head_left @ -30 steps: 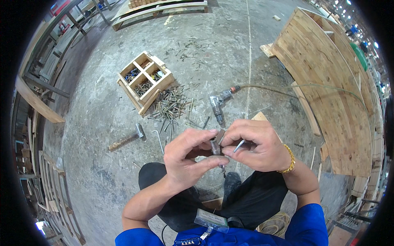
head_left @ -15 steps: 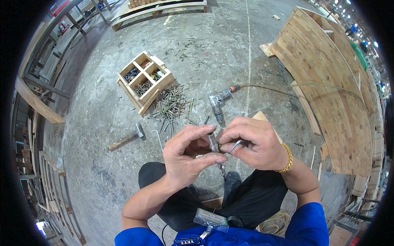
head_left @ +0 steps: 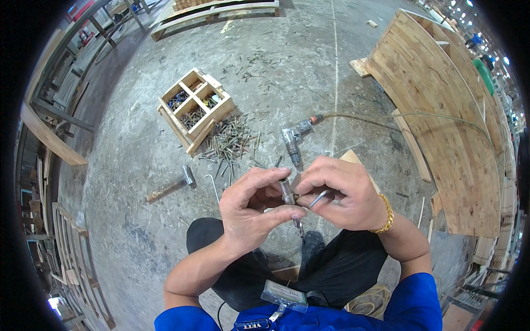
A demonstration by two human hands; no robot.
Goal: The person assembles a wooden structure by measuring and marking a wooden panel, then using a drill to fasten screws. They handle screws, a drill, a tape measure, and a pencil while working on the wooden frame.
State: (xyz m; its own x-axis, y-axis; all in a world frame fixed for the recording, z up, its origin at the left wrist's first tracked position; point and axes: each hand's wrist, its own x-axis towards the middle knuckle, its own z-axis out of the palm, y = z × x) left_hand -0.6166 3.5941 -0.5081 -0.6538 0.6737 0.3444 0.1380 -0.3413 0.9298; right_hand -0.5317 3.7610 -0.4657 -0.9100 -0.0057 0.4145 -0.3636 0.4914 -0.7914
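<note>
Between the thumb and fingers of my left hand (head_left: 245, 209) is a metal drill bit (head_left: 286, 190) with a thick collar, its fluted end pointing down toward my lap. My right hand (head_left: 348, 193) is closed on a small L-shaped hex key (head_left: 318, 198). Its fingertips meet the side of the collar, where the key's inner end is hidden. Beyond my hands, an air drill (head_left: 292, 144) with a hose lies on the floor. A larger hex key (head_left: 212, 185) and a wooden-handled hammer (head_left: 188, 175) lie left of it.
A divided wooden box (head_left: 201, 105) of hardware stands ahead left, beside a heap of loose bolts (head_left: 229, 140). On the right are a large wooden panel structure (head_left: 436, 99) and the hose (head_left: 375, 117). A pallet (head_left: 221, 14) lies far ahead; metal racks (head_left: 61, 113) line the left.
My right hand has turned slightly, and the exposed end of the small hex key has shifted a little to the right. My left hand and the drill bit stay nearly in place.
</note>
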